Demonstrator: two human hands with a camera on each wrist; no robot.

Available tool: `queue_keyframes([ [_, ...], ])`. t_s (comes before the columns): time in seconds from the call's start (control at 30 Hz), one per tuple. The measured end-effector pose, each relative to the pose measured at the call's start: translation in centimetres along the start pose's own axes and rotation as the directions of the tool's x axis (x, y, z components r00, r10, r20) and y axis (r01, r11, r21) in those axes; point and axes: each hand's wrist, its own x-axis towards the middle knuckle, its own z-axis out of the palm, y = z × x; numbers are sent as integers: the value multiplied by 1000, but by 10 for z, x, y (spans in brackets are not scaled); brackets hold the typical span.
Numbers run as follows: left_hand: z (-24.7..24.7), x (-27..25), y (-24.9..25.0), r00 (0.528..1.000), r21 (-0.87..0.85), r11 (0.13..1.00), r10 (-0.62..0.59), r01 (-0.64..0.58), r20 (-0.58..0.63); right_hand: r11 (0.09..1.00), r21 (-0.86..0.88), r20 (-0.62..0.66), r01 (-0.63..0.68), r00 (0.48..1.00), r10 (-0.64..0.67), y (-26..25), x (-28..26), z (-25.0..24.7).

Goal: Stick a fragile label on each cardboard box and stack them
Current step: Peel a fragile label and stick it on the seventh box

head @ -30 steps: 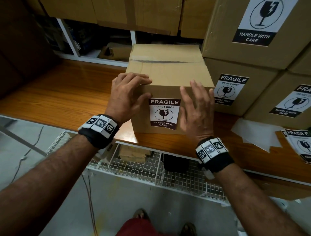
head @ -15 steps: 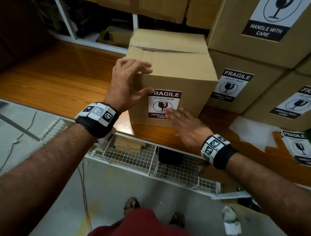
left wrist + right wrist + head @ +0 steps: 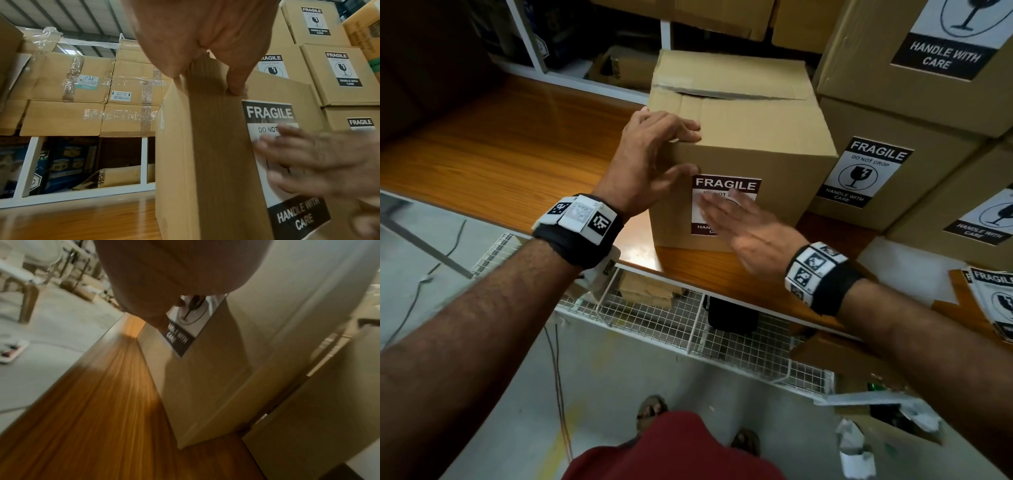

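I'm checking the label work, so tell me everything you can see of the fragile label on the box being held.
The fragile label is an upright rectangular sticker, white with dark bands reading FRAGILE at the top and HANDLE WITH CARE at the bottom. It is stuck on the front face of the cardboard box. The right hand lies flat across its middle, hiding the glass symbol; the left hand grips the box's corner beside it.

Matt brown corrugated cardboard box (image 3: 750, 137), its printed paper fragile label (image 3: 726, 186) smooth; glossy varnished wood-grain tabletop (image 3: 500, 150); white-coated wire mesh shelf (image 3: 654, 318) below; black cloth wristbands (image 3: 571, 246) carrying white plastic markers
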Motion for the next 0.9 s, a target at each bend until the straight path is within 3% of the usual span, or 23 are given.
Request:
queue_keyframes([
  [0.13,-4,3,0,1000,-47,999,-10,11,12,995,4,252,95,963,-93,-24,22,22],
  [0.27,-8,4,1,999,-98,995,-26,29,40,987,18,351,162,923,-157,-36,27,23],
  [0.33,-9,4,-1,999,-121,992,-22,28,46,986,15,313,163,936,-160,-25,27,14],
  [0.47,-7,4,-4,1000,-149,989,-8,12,23,988,2,80,156,985,-156,5,29,0],
  [0.6,-7,4,-4,1000,-159,987,1,0,1,984,-109,82,144,987,-135,-2,30,3],
  [0.77,-7,3,-3,1000,-162,987,2,-5,-19,988,-64,203,142,971,-126,-24,43,11],
  [0.9,-4,3,-3,998,-170,985,21,-31,-60,995,-60,26,74,997,-72,-2,30,-2],
])
